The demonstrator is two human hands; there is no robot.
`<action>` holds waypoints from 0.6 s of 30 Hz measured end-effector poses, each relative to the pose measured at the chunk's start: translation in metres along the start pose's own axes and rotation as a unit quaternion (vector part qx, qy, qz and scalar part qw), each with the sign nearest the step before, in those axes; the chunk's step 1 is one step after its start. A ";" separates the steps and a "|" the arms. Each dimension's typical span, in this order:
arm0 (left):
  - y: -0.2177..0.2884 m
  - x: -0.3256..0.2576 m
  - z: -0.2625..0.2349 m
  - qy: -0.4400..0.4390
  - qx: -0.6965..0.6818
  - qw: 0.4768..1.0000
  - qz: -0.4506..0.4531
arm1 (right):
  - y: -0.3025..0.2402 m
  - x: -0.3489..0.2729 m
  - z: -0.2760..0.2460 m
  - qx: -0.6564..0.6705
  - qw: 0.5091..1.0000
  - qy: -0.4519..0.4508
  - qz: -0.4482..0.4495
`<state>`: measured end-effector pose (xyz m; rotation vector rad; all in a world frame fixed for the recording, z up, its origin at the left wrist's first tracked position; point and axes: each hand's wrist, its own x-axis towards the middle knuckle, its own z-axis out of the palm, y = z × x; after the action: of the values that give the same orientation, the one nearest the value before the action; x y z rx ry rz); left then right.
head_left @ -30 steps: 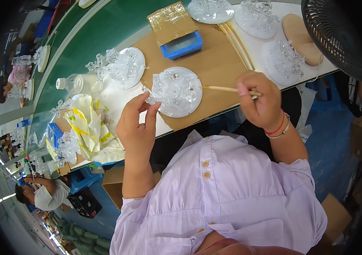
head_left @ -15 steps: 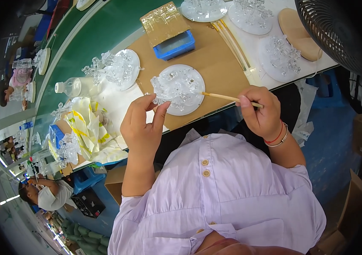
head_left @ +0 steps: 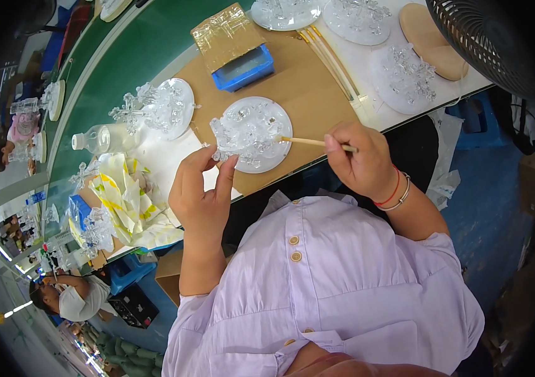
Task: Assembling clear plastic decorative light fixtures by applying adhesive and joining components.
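A clear, many-pronged ornament (head_left: 245, 135) lies on a round white disc (head_left: 281, 116) in front of me. My left hand (head_left: 199, 195) grips the ornament's near left edge between thumb and forefinger. In my right hand (head_left: 362, 157) is a thin wooden-handled paintbrush (head_left: 314, 143), pinched near the end of its handle. Its tip meets the right part of the ornament, over the disc. The exact spot of contact is too small to make out. Brown cardboard (head_left: 314, 72) lies beneath the disc.
Beyond the disc sits a blue tray (head_left: 242, 78) with a taped cardboard flap (head_left: 226, 34). Several spare brushes (head_left: 330, 63) lie to its right. A clear bottle (head_left: 107, 138) and crumpled yellow-white paper (head_left: 123, 195) are at left. A black fan (head_left: 490, 47) stands far right.
My right hand and the paintbrush have moved left, taking the tip from the disc's right edge onto the ornament. The whole view has shifted slightly. My left hand keeps its grip.
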<state>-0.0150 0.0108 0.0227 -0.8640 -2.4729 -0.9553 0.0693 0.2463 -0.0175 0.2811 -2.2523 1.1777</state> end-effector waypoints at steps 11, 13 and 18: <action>0.000 -0.002 0.001 -0.004 0.013 1.000 0.007 | 0.001 0.020 -0.005 -0.026 0.998 0.025 0.048; 0.000 -0.002 0.001 -0.005 0.013 1.000 0.006 | 0.002 0.023 -0.005 -0.018 0.999 0.030 0.041; 0.000 -0.002 0.001 -0.002 0.012 1.000 0.004 | 0.003 0.025 -0.008 -0.023 0.999 0.003 0.036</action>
<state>-0.0135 0.0107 0.0213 -0.8679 -2.4782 -0.9189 0.0510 0.2564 -0.0016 0.1792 -2.2975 1.1584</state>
